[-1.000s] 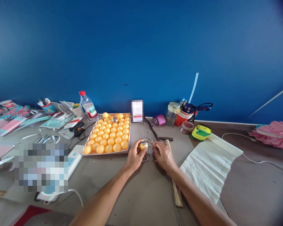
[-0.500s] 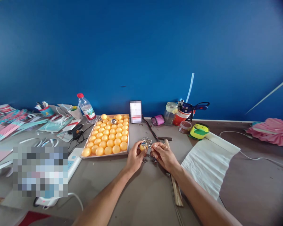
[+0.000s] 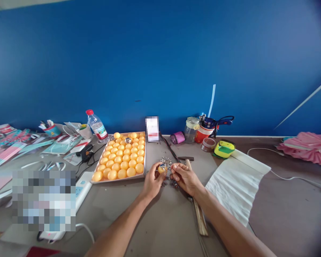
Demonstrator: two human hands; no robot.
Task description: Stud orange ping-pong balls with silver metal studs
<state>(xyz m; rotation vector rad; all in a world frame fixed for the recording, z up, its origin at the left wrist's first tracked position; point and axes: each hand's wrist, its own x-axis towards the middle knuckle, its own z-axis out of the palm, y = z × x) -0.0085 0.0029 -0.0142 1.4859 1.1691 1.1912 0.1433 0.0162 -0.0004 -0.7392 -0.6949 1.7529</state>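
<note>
My left hand [image 3: 153, 182] is closed round an orange ball [image 3: 162, 169] partly covered with small silver pieces. My right hand [image 3: 184, 177] is just to its right, fingers pinched together at the ball; what they hold is too small to make out. A pile of small silver pieces [image 3: 167, 162] lies on the table right behind both hands, with a few more scattered under them. A tray [image 3: 120, 178] packed with several orange balls sits to the left, one silver-covered ball [image 3: 127, 140] near its far end.
A hammer [image 3: 186, 159] and wooden sticks [image 3: 200, 217] lie by my right arm. White cloth [image 3: 237, 185] spreads to the right. A water bottle [image 3: 97, 125], jars and cups [image 3: 203, 132], a yellow-green tool [image 3: 224, 148], a power strip [image 3: 80, 187] and pink papers [image 3: 8, 148] ring the table.
My right hand lifted from the scattered pieces and came up to the ball in my left hand. The view tilted slightly; the ball stays in my left hand.
</note>
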